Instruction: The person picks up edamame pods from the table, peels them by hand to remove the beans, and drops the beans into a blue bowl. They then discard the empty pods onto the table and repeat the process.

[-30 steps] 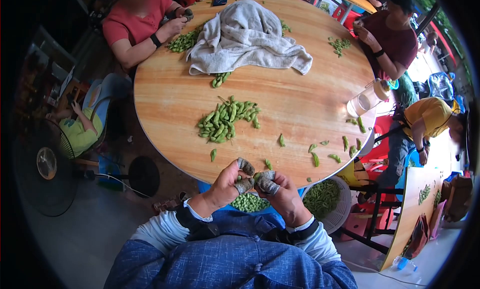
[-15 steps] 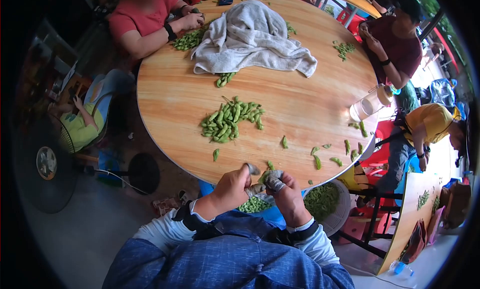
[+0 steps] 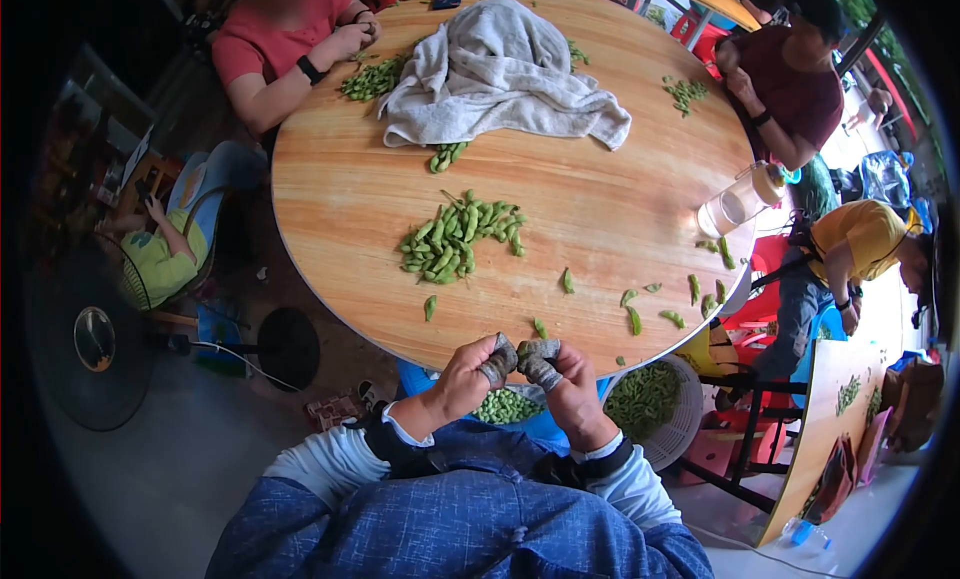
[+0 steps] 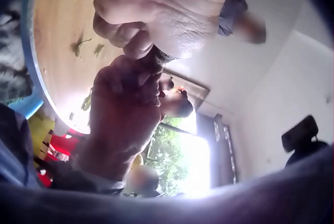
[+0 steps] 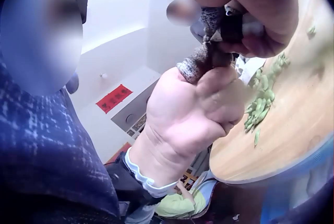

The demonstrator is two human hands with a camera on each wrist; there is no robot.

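My left hand (image 3: 465,381) and right hand (image 3: 572,391) meet at the near edge of the round wooden table (image 3: 350,259), thumbs and forefingers in worn grey wraps. Their fingertips pinch close together, hiding the soybean pod between them. In the right wrist view the wrapped tips of the left hand (image 5: 193,109) press up to those of the right hand (image 5: 255,4). Just beyond them lies a single pod (image 3: 540,328). Farther in is a heap of green soybean pods (image 3: 455,234). Below the hands, shelled beans (image 3: 505,407) fill a container under the table edge.
A white basket (image 3: 685,424) of pods stands low at the right. Loose pods (image 3: 634,321) and a water bottle (image 3: 733,207) are on the table's right side. A grey towel (image 3: 500,69) covers a mound at the back. Other people sit around; a fan (image 3: 95,339) stands left.
My left thumb and forefinger, spread apart half a second ago, have closed in against the right fingertips. The green pod showing at the right hand then is now covered.
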